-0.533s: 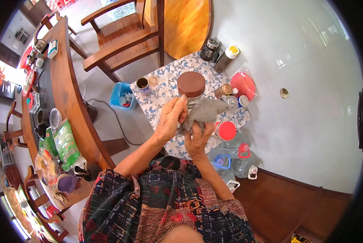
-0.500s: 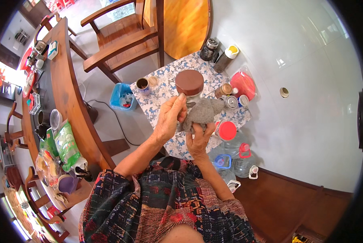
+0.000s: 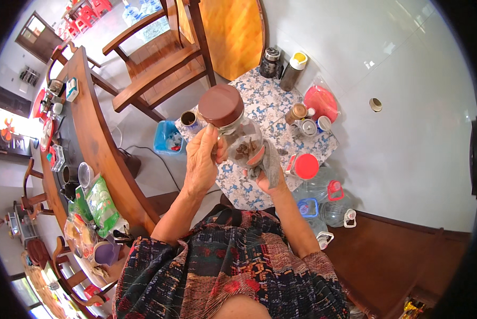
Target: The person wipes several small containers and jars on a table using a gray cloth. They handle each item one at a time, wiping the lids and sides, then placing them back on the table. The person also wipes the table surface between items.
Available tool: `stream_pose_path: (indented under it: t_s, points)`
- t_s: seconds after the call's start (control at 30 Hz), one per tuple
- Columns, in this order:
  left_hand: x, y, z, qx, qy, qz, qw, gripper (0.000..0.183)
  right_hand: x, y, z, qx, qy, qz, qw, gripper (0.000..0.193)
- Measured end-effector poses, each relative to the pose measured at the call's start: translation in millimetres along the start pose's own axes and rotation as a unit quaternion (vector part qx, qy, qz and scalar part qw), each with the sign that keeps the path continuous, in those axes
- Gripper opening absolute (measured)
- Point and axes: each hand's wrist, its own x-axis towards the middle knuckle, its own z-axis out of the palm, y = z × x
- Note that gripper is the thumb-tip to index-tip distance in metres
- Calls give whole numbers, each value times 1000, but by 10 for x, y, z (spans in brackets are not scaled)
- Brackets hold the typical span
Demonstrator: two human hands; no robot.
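A clear jar (image 3: 245, 139) with a brown screw lid (image 3: 221, 105) is held up over a small table with a flower-patterned top (image 3: 238, 190). Dark brown pieces show through its wall, along with a reddish patch low on the side. My left hand (image 3: 201, 159) grips the jar just under the lid, thumb uppermost. From the lower right, my right hand (image 3: 270, 183) holds a grey cloth (image 3: 271, 164) against the jar's side and base. The cloth covers part of the right hand's fingers.
An open tin (image 3: 189, 119) stands on the table's left, above a blue bin (image 3: 167, 139). Two flasks (image 3: 271, 63) and small jars (image 3: 298, 112) sit toward the back and right. A red-lidded jar (image 3: 305, 166) and large plastic bottles (image 3: 335, 209) are nearer right. A wooden chair (image 3: 158, 56) stands behind.
The jar has moved left and tilted, so its clear body and contents now show. The grey cloth has slid from its front to its right side and base.
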Motion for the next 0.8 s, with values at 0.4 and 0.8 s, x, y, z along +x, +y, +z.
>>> stream_pose_path:
  t_s: [0.4,0.8]
  points:
    - [-215,72,-16,211,-141,89,963,44,-320,-321,124,-493,-33,-289,820,33]
    - [-582,-240,-79,384,-447,336,735,46,-307,-455,504,-703,-332,-208,594,34]
